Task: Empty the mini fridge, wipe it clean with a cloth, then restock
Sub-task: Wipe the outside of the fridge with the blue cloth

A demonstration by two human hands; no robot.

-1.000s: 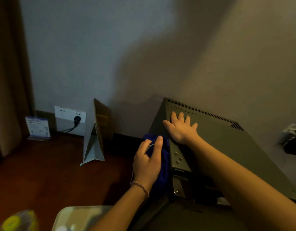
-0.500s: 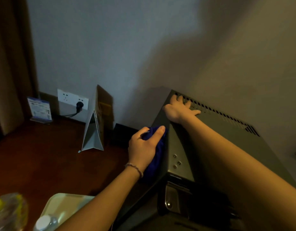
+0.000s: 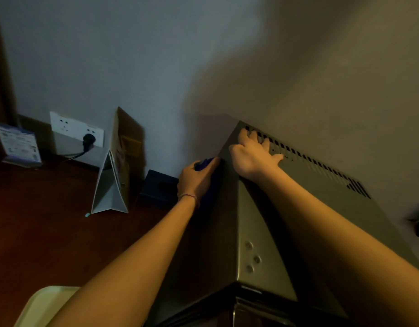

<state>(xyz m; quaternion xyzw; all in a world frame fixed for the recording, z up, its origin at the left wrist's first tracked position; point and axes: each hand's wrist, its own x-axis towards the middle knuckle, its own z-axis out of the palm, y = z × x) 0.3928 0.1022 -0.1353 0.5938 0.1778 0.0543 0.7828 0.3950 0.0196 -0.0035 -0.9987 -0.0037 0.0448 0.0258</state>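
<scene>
Two forearms reached from 6 o'clock over the mini fridge [image 3: 258, 244]. At 12 o'clock, the left hand [image 3: 197, 178] had its fingers clamped on a blue cloth [image 3: 205, 163] against the fridge's left side; the right hand [image 3: 253, 156] lay fingers apart beside the top vents [image 3: 321, 165].
</scene>
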